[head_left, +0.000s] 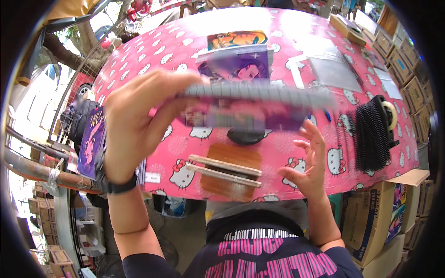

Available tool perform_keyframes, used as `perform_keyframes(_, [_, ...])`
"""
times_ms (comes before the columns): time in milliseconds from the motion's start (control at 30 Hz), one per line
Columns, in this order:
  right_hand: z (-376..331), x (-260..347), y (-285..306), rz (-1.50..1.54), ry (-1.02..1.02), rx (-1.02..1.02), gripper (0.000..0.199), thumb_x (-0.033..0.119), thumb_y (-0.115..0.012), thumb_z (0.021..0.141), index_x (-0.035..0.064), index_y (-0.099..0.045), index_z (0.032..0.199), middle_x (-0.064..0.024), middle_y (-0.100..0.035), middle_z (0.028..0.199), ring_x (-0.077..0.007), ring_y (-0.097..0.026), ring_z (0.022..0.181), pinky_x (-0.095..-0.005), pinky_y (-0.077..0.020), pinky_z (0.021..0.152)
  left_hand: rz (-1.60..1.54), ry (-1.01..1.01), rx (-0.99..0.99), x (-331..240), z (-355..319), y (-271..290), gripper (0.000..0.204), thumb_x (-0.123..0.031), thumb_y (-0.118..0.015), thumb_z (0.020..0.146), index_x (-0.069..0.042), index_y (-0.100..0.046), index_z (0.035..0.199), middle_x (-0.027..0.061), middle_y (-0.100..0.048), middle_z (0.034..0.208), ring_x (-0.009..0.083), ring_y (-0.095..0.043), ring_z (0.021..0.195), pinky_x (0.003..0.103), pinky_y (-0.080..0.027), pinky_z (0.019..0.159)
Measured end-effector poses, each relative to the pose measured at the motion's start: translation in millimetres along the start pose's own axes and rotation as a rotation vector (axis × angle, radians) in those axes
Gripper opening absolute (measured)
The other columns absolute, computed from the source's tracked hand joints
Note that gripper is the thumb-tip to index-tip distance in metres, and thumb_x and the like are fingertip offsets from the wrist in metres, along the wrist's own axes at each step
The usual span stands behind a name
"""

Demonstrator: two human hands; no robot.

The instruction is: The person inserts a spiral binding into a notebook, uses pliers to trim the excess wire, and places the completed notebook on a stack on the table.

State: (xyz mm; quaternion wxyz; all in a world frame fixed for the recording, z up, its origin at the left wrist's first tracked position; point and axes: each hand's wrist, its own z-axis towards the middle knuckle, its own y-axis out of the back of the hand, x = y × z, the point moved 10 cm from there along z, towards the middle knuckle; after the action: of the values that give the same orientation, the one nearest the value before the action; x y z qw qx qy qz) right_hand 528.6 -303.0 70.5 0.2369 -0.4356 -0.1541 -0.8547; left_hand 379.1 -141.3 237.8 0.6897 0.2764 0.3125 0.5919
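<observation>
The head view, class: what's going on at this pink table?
A person's left hand grips a blurred purple booklet above a pink patterned tablecloth. Their right hand is open near the booklet's right end; whether it touches is unclear. A wooden stand sits nearer the person, and black spiral coils lie to the right.

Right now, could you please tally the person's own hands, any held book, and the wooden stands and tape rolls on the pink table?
Hands: 2 (left hand, right hand)
Held book: 1, blurred
Wooden stand: 1
Tape roll: 1
Total: 5
</observation>
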Motion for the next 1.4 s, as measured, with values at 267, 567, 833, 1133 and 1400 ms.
perform_keyframes(267, [-35,-3,-46,0.009,0.072,0.481,0.030,0.010,-0.080,0.065,0.0022,-0.067,0.091,-0.0091,-0.067,0.083,-0.0211,-0.063,0.071,-0.0305,-0.0503,0.062,-0.069,0.059,0.210,-30,-39,-11,0.025,-0.005,-0.071,0.067,-0.006,-0.069,0.093,0.0065,-0.068,0.079,0.0227,-0.065,0.070,0.032,-0.047,0.063])
perform_keyframes(567, [-42,-8,-43,-0.046,0.029,0.704,0.030,0.012,-0.072,0.068,0.0025,-0.064,0.096,-0.0110,-0.063,0.085,-0.0274,-0.062,0.080,-0.0350,-0.0492,0.070,0.005,0.011,0.332,-53,-28,-37,0.022,-0.006,-0.070,0.067,-0.007,-0.068,0.089,0.0045,-0.068,0.075,0.0208,-0.065,0.067,0.032,-0.046,0.061])
perform_keyframes(833, [11,-86,73,-0.478,-0.274,0.366,0.025,0.008,-0.067,0.082,0.0017,-0.067,0.106,-0.0114,-0.067,0.097,-0.0246,-0.065,0.088,-0.0318,-0.0520,0.075,-0.098,0.258,0.447,-3,-100,-104,0.020,-0.002,-0.068,0.066,-0.006,-0.061,0.085,0.0062,-0.059,0.078,0.0268,-0.058,0.078,0.036,-0.043,0.073])
perform_keyframes(1133, [28,-159,158,-1.322,-0.231,0.027,0.027,0.023,-0.073,0.077,0.0057,-0.065,0.097,-0.0127,-0.064,0.100,-0.0310,-0.056,0.096,-0.0391,-0.0467,0.089,-0.065,0.350,0.153,-68,-82,-134,0.078,-0.060,-0.071,0.072,-0.014,-0.052,0.131,-0.0001,-0.060,0.111,0.0193,-0.052,0.120,0.060,0.011,0.111])
perform_keyframes(1400, [31,-168,165,-1.132,-0.458,0.096,0.031,0.006,-0.061,0.076,0.0048,-0.058,0.107,-0.0157,-0.060,0.105,-0.0320,-0.059,0.100,-0.0406,-0.0480,0.088,0.003,0.352,0.017,-87,-76,-149,0.041,-0.038,-0.076,0.073,-0.013,-0.068,0.105,0.0003,-0.063,0.098,0.0239,-0.055,0.106,0.055,-0.015,0.109])
